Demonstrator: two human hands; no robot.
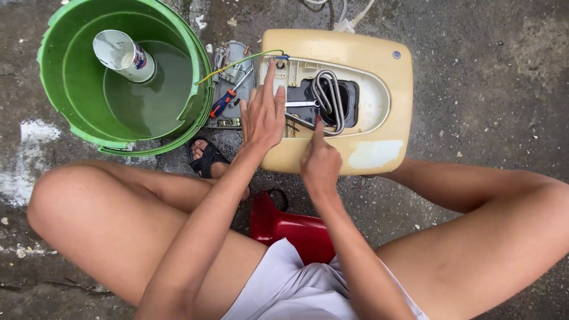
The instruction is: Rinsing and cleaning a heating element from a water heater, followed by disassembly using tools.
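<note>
While the person sits low on a red stool (290, 228) with knees spread, both bare hands work over a cream-coloured water-heater casing (373, 89) lying flat on the wet concrete ground (486, 71).

Right hand (320, 163): nearest the body, at the casing's near edge. Index finger extended, tip touching the lower bend of the heating coil (329, 98); other fingers curled together into the palm. Nothing gripped.

Left hand (262, 112): flat on the casing's left side, fingers spread apart and straight, index reaching toward the terminal corner where a green-yellow wire (237, 62) attaches. Pressing, not clamped on anything.

Coil location: inside the oval opening of the casing, over a dark cavity, looped grey metal tube.

Handling judgement: the coil looks stiff and probably smooth and wet, so slippery; best taken at the straight legs near its mount, not at the loops. The casing looks like rigid plastic, bulky, likely light when drained; hold by its outer edges. The wire is thin and could tear at its terminal.

Beyond the left hand: a screwdriver (224, 104) with red and blue handle lying on a grey cover plate (234, 89) beside the casing. Farther left, a green bucket (77, 71) holding murky water and a white tube-shaped container (124, 56) standing tilted in it. A foot in a black sandal (204, 157) rests just beside the bucket.
</note>
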